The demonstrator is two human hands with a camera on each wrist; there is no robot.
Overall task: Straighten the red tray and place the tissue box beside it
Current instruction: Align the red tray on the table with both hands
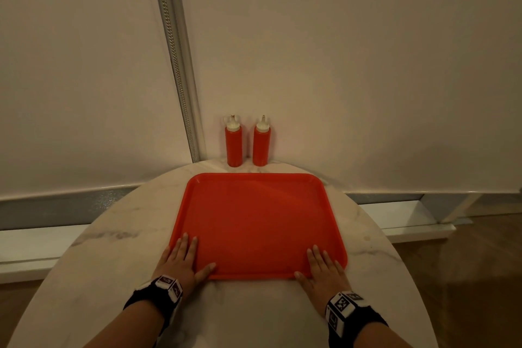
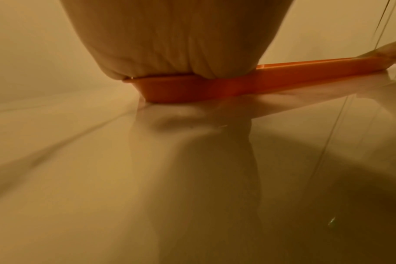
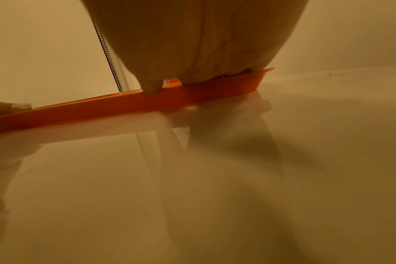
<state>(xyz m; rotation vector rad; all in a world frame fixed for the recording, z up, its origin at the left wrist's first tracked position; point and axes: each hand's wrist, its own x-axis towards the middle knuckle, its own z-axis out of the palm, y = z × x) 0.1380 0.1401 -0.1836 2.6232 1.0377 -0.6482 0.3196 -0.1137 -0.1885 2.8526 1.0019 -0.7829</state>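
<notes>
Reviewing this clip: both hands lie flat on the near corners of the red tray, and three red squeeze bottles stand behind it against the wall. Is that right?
Not quite. There are two bottles, not three: the left bottle and the right bottle, as the head view shows. The rest holds: the left hand and right hand lie flat on the near corners of the red tray.

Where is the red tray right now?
In the head view, the red tray lies flat mid-table, just before two red squeeze bottles; left hand and right hand rest on its near corners.
</notes>
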